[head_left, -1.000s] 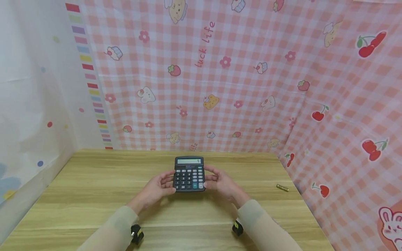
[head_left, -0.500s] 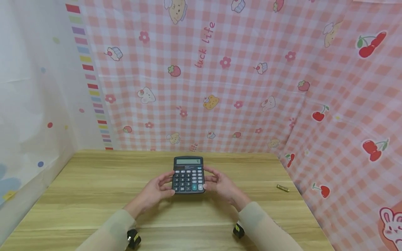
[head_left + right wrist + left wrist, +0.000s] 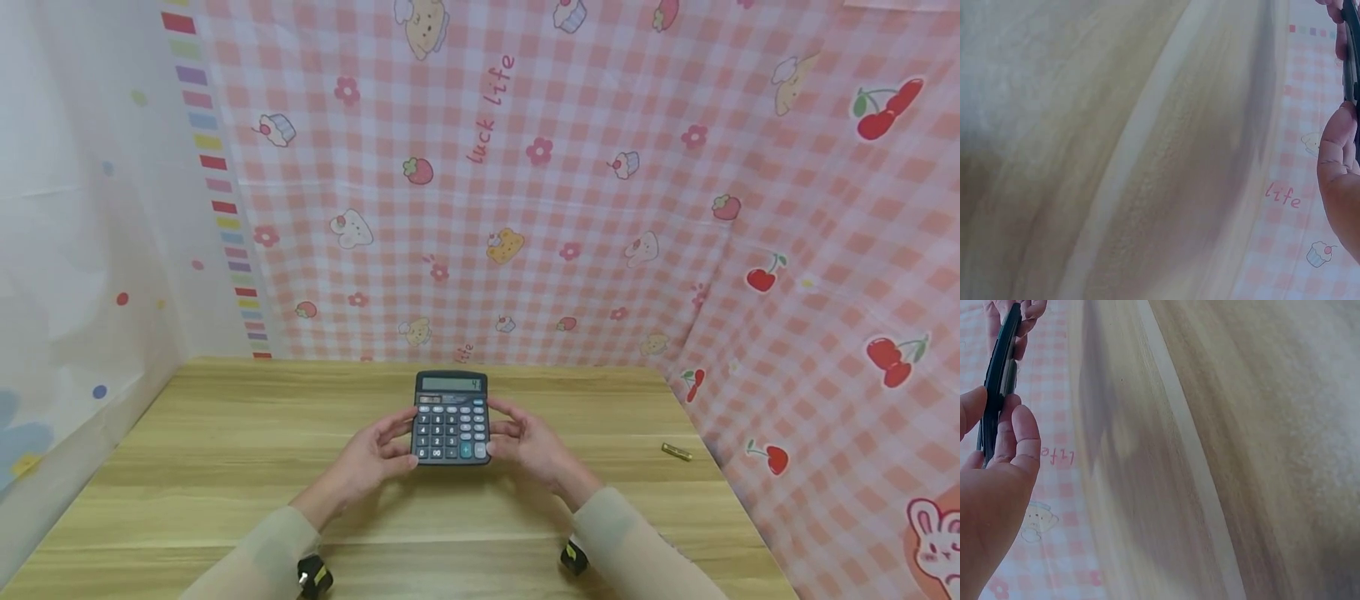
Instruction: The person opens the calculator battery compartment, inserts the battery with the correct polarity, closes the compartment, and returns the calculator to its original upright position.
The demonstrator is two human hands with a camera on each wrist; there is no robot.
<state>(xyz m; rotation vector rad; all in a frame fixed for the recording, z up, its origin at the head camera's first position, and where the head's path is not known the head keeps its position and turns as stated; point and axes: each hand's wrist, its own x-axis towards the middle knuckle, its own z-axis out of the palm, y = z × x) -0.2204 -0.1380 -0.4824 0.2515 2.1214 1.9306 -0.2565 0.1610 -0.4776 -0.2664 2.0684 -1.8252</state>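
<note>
A dark calculator with a grey display is held up off the wooden table, its keys facing the head camera. My left hand grips its left edge, thumb near the lower corner on the front and fingers along the side. On the opposite edge, my right hand holds it the same way. In the left wrist view the calculator appears edge-on between the thumb and curled fingers of the left hand. The right wrist view catches only a sliver of the calculator beside the right hand.
A small gold-coloured cylinder, perhaps a battery, lies toward the right edge of the wooden table. Pink checked cloth hangs behind and to the right. White dotted cloth hangs on the left.
The calculator has tilted slightly to face the head camera more, so its face looks taller. Both hands keep their hold. The left forearm has shifted a little to the left.
</note>
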